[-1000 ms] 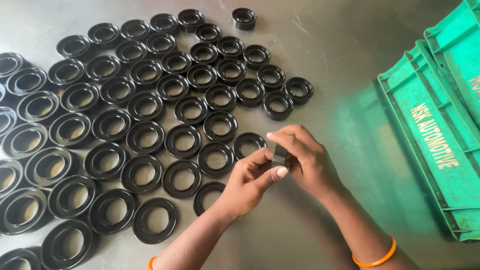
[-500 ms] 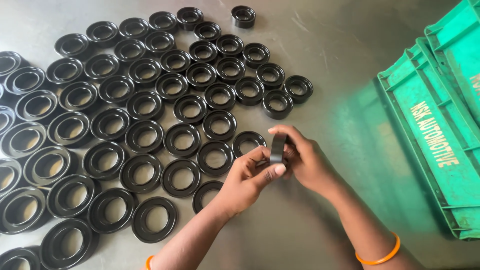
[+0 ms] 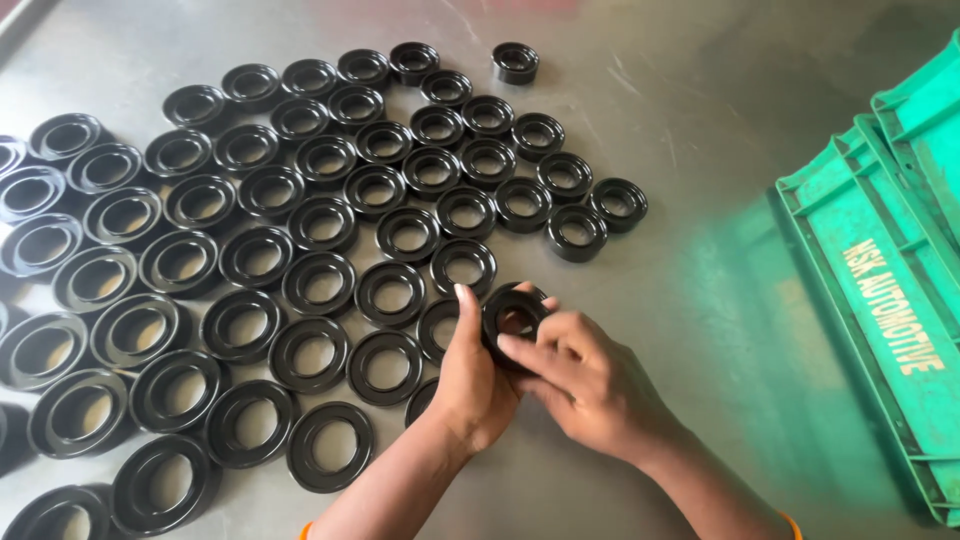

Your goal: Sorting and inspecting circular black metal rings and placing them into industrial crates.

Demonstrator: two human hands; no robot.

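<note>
Item held: one black ring seal (image 3: 513, 318), round with an open centre, raised just above the steel table (image 3: 720, 200) and turned so its face tilts toward the camera, apparently for a look at the inner lip. Left hand (image 3: 472, 380): closed on the seal's left edge, thumb upright along the rim, palm cupped beneath it. Right hand (image 3: 590, 385): fingers (image 3: 530, 352) pinched on the seal's lower right edge, steadying it from the other side; how far they wrap behind it cannot be told from this angle. Adjacent stock: many like black rings (image 3: 300, 230) laid flat in slanting rows across the left and centre of the table, each touching or just beside its neighbours, open side up, so every piece is countable at a glance. One stray ring (image 3: 515, 62) sits apart at the top. Right edge: stacked green plastic crates (image 3: 880, 280), well apart from both hands.
</note>
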